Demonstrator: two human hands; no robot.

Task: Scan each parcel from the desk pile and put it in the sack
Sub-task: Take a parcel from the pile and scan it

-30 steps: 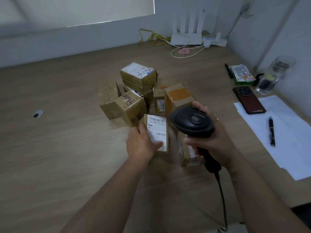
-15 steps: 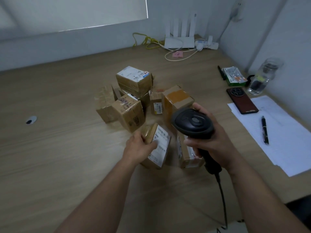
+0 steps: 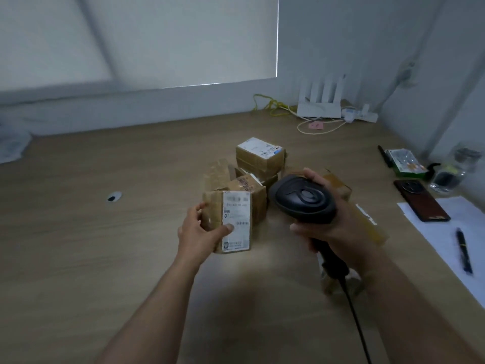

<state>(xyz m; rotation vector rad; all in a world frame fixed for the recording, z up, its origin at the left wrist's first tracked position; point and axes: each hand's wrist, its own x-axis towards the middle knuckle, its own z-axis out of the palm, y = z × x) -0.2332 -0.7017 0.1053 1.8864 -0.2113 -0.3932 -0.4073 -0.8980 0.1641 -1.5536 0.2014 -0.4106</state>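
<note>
My left hand grips a small brown parcel lifted above the desk, its white label facing me. My right hand holds a black barcode scanner by its handle, the head level with the parcel and just to its right, its cable trailing down toward me. Behind them lies the pile of cardboard parcels on the wooden desk. Another parcel shows partly under my right hand. No sack is in view.
A dark red phone, white sheets with a pen, a glass jar and a green box lie along the right edge. A white router and cables stand at the back wall. A cable hole sits at left.
The left hand has raised the parcel off the desk and turned its label upright toward me. The scanner moved up beside it. The head tilted up, showing more wall.
</note>
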